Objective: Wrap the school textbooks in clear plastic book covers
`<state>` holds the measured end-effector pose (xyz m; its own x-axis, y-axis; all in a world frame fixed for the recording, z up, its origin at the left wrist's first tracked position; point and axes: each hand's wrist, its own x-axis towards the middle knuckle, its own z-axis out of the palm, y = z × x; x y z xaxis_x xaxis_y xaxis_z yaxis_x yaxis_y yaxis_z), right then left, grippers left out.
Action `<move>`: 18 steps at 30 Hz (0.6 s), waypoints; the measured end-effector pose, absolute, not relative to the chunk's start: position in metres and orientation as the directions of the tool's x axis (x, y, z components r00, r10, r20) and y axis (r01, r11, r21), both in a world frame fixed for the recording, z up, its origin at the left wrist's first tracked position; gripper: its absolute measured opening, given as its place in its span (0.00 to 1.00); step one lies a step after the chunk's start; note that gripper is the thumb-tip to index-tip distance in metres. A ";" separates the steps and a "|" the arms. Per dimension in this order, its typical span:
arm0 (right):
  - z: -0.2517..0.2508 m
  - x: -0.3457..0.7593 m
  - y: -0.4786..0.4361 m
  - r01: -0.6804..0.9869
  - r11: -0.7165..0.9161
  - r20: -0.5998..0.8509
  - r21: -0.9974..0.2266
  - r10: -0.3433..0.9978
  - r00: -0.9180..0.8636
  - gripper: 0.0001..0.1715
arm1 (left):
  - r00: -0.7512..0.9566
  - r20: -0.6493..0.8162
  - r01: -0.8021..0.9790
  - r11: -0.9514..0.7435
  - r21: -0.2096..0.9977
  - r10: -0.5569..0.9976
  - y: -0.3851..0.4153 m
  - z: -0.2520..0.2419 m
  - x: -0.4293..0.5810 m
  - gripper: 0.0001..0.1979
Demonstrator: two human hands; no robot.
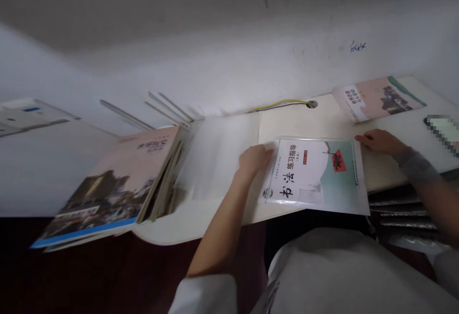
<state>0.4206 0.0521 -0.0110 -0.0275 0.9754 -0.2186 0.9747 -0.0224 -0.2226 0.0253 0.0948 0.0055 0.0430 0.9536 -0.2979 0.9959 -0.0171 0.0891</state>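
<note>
Blur softens the right forearm (430,194), while a pixelated object (443,133), possibly a phone, is cut off by the right edge of view. The smallest print on the sleeved booklet (317,175) is too fine to read. At left, the top book (114,180) hides the covers stacked beneath it, and a white box (28,115) is cropped at the edge.

Left hand (254,158) and right hand (383,142) well apart, both curled inward, bare forearms (223,224) outstretched.
</note>
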 end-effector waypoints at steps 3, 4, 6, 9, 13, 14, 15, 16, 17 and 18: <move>-0.024 0.412 0.051 0.937 -0.014 -0.102 -0.348 0.995 -0.023 0.30 | 0.080 -0.264 0.991 -0.049 0.123 0.961 0.128 0.006 0.047 0.19; -0.028 0.409 0.052 0.928 -0.027 -0.068 -0.372 0.998 0.002 0.27 | 0.091 -0.259 0.988 -0.056 0.140 0.962 0.136 0.004 0.051 0.19; -0.034 0.406 0.054 0.912 -0.051 -0.033 -0.408 0.999 0.041 0.22 | 0.111 -0.249 0.981 -0.067 0.179 0.962 0.147 -0.001 0.055 0.17; -0.037 0.403 0.055 0.915 -0.067 -0.021 -0.397 0.998 0.064 0.15 | 0.137 -0.213 0.970 -0.087 0.229 0.967 0.153 -0.009 0.052 0.13; -0.033 0.386 0.058 0.970 -0.128 0.042 -0.208 0.989 0.139 0.13 | 0.124 -0.136 0.970 -0.091 0.227 0.983 0.149 -0.014 0.048 0.11; -0.032 0.379 0.061 0.977 -0.142 0.057 -0.157 0.987 0.153 0.14 | 0.110 -0.123 0.974 -0.082 0.212 0.986 0.146 -0.015 0.047 0.11; -0.030 0.371 0.065 0.982 -0.151 0.070 -0.112 0.985 0.160 0.15 | 0.093 -0.112 0.978 -0.070 0.194 0.989 0.144 -0.015 0.046 0.11; -0.029 0.363 0.071 0.985 -0.153 0.084 -0.074 0.984 0.159 0.16 | 0.076 -0.105 0.983 -0.057 0.174 0.992 0.142 -0.016 0.045 0.11; -0.028 0.355 0.077 0.988 -0.151 0.102 -0.040 0.983 0.154 0.16 | 0.060 -0.100 0.987 -0.045 0.152 0.993 0.140 -0.016 0.044 0.12; -0.028 0.347 0.084 0.989 -0.146 0.121 -0.009 0.982 0.146 0.16 | 0.046 -0.096 0.991 -0.034 0.132 0.994 0.138 -0.017 0.044 0.12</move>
